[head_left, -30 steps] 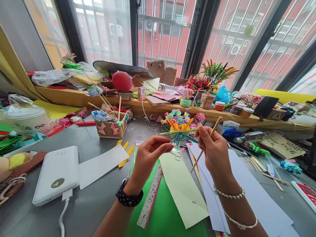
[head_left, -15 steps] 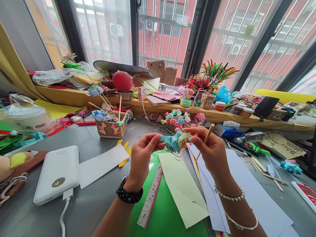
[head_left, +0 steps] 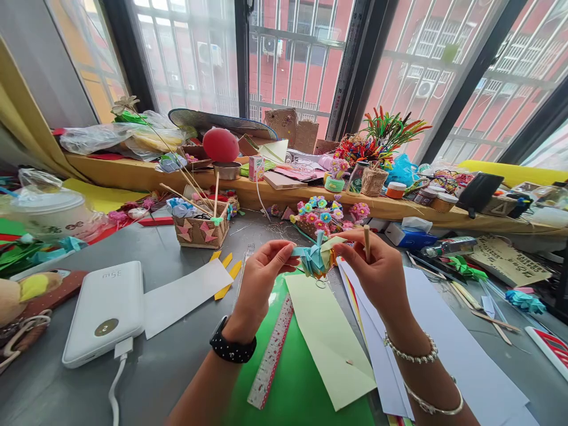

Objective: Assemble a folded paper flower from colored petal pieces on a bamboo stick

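Observation:
A folded paper flower (head_left: 314, 260), blue with pale green and some orange, is held up between my two hands above the green mat (head_left: 248, 384). My left hand (head_left: 265, 275) pinches a blue strip at its left side. On the other side, my right hand (head_left: 377, 263) grips the pale green strip, with a thin wooden stick (head_left: 367, 244) tucked among its fingers. Below lie a pale green sheet of paper (head_left: 328, 337) and a ruler (head_left: 273, 355) with a red dotted edge.
A white power bank (head_left: 104, 310) with a cable lies at left beside a white paper strip (head_left: 186, 293). White sheets (head_left: 452, 349) spread at right. Behind stand a cardboard box (head_left: 202, 232) with sticks and a group of crocheted flowers (head_left: 322, 216).
My right hand has turned, bringing the wooden stick more upright and shorter in view. The pale green strip now lies closer against the flower, and a blue point stands up more clearly.

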`<state>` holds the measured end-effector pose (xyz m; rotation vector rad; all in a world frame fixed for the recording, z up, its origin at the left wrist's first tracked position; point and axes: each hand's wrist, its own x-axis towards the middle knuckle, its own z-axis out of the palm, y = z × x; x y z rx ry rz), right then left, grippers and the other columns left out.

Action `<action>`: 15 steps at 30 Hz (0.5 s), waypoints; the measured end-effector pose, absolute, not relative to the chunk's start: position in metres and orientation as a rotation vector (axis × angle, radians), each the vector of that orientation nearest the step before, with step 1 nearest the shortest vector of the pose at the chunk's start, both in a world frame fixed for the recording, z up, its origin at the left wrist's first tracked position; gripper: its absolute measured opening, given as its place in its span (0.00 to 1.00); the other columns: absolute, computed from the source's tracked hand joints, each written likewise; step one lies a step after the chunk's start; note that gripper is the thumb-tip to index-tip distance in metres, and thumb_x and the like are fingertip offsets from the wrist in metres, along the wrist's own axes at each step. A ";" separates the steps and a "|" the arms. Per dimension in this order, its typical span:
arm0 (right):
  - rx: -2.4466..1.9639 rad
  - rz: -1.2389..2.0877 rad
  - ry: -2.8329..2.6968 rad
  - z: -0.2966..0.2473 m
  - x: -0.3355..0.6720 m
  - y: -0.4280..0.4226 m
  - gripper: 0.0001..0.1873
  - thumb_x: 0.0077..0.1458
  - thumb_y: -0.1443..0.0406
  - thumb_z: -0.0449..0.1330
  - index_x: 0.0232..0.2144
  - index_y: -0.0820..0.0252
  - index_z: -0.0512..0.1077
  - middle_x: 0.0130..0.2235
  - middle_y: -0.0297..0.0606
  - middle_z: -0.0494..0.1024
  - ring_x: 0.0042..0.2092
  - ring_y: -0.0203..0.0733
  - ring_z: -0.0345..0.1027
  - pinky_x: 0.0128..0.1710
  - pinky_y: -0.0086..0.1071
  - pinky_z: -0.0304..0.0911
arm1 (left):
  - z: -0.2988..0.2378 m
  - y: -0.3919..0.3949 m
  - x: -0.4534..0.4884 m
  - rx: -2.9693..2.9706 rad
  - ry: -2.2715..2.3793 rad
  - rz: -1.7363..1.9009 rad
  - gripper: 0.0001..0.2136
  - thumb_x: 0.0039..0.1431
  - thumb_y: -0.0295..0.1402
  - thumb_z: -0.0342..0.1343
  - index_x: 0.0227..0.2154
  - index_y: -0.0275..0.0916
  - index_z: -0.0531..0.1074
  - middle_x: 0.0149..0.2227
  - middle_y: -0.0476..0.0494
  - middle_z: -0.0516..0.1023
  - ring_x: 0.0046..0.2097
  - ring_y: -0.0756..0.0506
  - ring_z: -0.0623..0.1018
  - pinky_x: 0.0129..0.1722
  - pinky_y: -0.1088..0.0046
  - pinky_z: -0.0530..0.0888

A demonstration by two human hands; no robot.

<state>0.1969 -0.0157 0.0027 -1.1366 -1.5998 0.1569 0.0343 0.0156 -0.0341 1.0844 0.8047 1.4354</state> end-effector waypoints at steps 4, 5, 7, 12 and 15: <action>-1.093 0.017 -1.678 0.002 0.195 -0.015 0.05 0.50 0.64 0.59 0.30 0.58 0.73 0.32 0.36 0.75 0.33 0.38 0.67 0.30 0.31 0.62 | -0.033 0.013 0.031 1.559 0.911 1.592 0.12 0.54 0.39 0.52 0.38 0.38 0.69 0.40 0.43 0.73 0.43 0.46 0.73 0.41 0.69 0.70; -1.070 -0.037 -1.709 0.001 0.194 -0.015 0.05 0.50 0.64 0.59 0.31 0.58 0.73 0.32 0.37 0.75 0.34 0.39 0.67 0.32 0.32 0.63 | -0.031 0.011 0.030 1.716 0.916 1.659 0.13 0.54 0.38 0.52 0.41 0.39 0.68 0.43 0.42 0.72 0.46 0.45 0.71 0.44 0.67 0.69; -1.021 -0.149 -1.763 -0.001 0.192 -0.015 0.05 0.50 0.66 0.59 0.32 0.58 0.73 0.33 0.38 0.74 0.36 0.40 0.68 0.35 0.34 0.64 | -0.028 0.007 0.028 2.033 0.925 1.773 0.16 0.51 0.35 0.56 0.43 0.39 0.66 0.45 0.42 0.70 0.48 0.44 0.69 0.48 0.64 0.66; -0.878 -0.379 -1.851 -0.003 0.188 -0.015 0.08 0.50 0.71 0.57 0.34 0.59 0.73 0.31 0.39 0.75 0.35 0.40 0.68 0.35 0.34 0.66 | -0.027 0.002 0.030 2.462 1.013 1.838 0.12 0.52 0.26 0.54 0.40 0.42 0.68 0.44 0.44 0.71 0.47 0.45 0.69 0.47 0.64 0.65; -0.831 -0.395 -1.884 -0.004 0.186 -0.015 0.09 0.51 0.72 0.57 0.35 0.58 0.72 0.32 0.39 0.75 0.34 0.39 0.68 0.35 0.34 0.66 | -0.029 0.002 0.031 2.508 1.036 1.845 0.10 0.52 0.26 0.54 0.38 0.42 0.68 0.42 0.44 0.72 0.45 0.45 0.70 0.46 0.63 0.65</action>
